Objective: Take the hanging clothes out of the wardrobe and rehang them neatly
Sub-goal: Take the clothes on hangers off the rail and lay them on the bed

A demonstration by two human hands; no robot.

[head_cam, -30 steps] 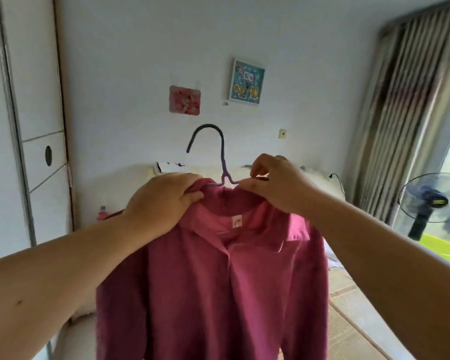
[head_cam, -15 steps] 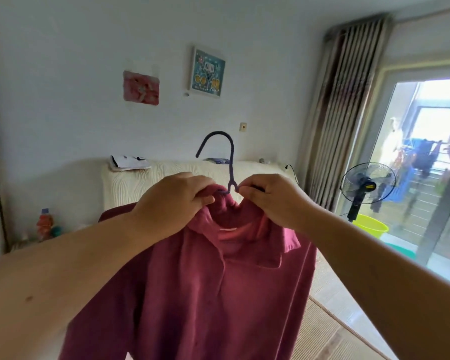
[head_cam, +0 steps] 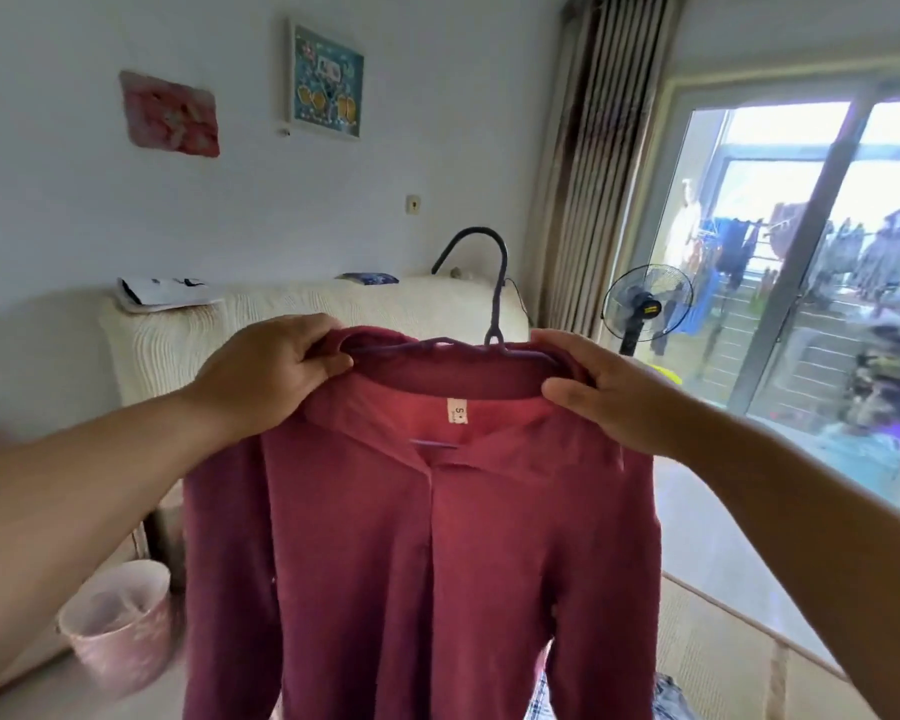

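The dark-red collared cloth shirt (head_cam: 427,537) hung on a thin dark hook-topped hanger (head_cam: 499,291) at centre frame — the left hand (head_cam: 266,376) pinched its collar at 9 o'clock, the right hand (head_cam: 614,392) gripped it at 3 o'clock.

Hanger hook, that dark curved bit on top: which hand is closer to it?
Right. The right hand grips the maroon shirt by its collar just to the right of the hanger hook. The left hand grips the collar's far left end.
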